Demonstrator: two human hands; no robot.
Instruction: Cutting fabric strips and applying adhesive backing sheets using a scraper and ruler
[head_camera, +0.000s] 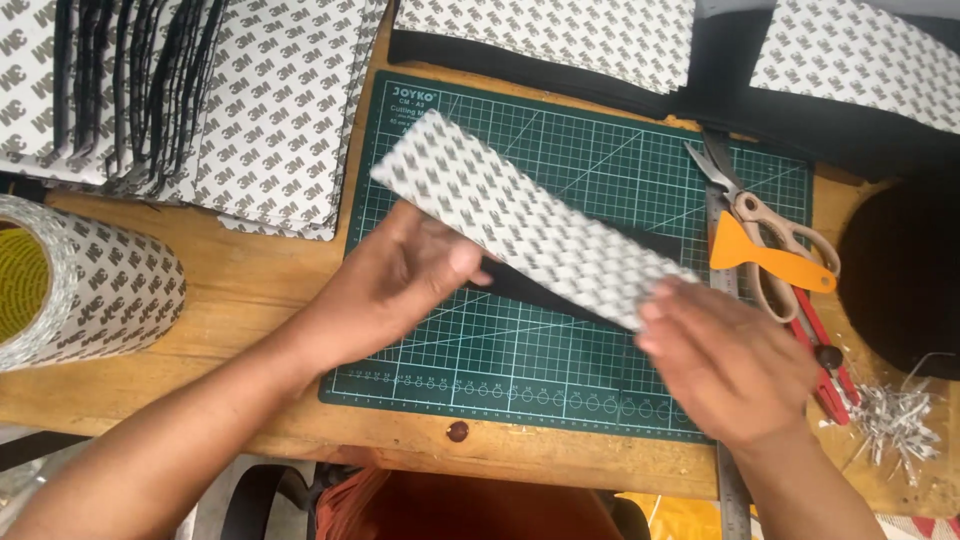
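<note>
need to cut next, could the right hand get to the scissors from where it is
Probably yes. The right hand holds one end of the patterned strip, and the scissors lie uncovered just beyond it on the cutting mat. Only the orange scraper lies over them, and the hand would have to release the strip.

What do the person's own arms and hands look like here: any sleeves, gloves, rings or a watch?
Both forearms are bare as far as the frame shows, with no sleeves visible. The left hand and right hand wear no gloves; no ring, watch or wristband shows. The right hand is motion-blurred.

Blurry right hand (725, 365), big white patterned tape roll (80, 285) cut off at left edge, long metal ruler (728, 470) partly hidden under that hand
</note>
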